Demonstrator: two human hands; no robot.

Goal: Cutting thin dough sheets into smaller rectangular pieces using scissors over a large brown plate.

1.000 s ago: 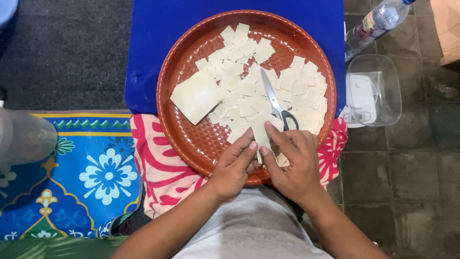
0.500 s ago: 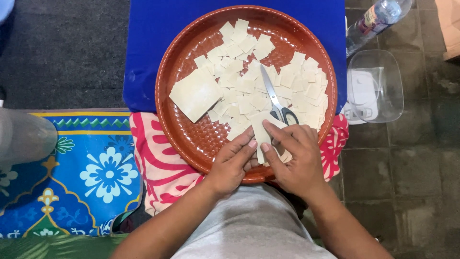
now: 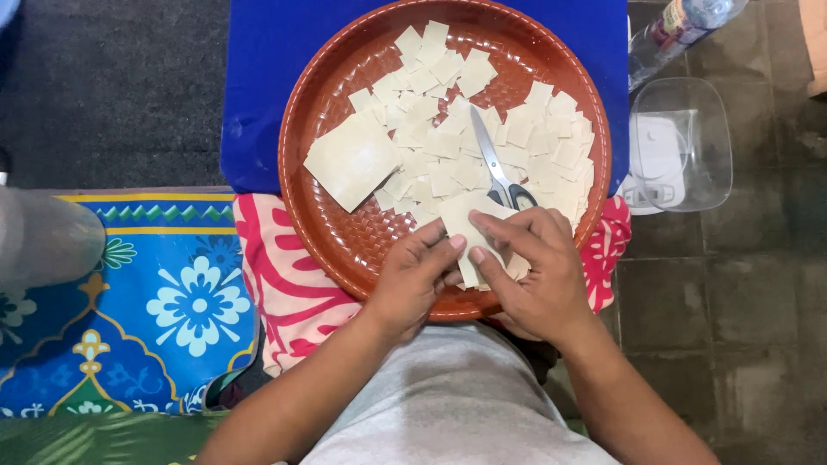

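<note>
Change from earlier: the tray (image 3: 345, 250) and both hands had kept their places at the tray's near edge; the fingertips of the two hands had drawn closer, now meeting on the sheet (image 3: 469, 226).
Left hand (image 3: 412, 280): palm down over the tray's near rim, forearm running back toward the body, fingers bent, thumb and forefinger pinching the sheet's left side.
Right hand (image 3: 532, 271): palm down beside the left, fingers curled, forefinger and thumb pinching the same sheet from the right.
Sheet: pale thin dough piece, held between both hands just above the tray's near edge.
Scissors (image 3: 498, 172): lying untouched on the cut squares (image 3: 517, 129), right of the tray's middle, black handles toward the hands.
Stack (image 3: 352, 161): larger uncut pale squares near the tray's left edge.
Tray: round, brown, woven pattern, resting on blue (image 3: 267, 77) and pink cloths (image 3: 284, 284).
Beside it: a clear lidded box (image 3: 685, 146) and a plastic bottle (image 3: 685, 26) on the tiled floor, off the tray's right edge.
</note>
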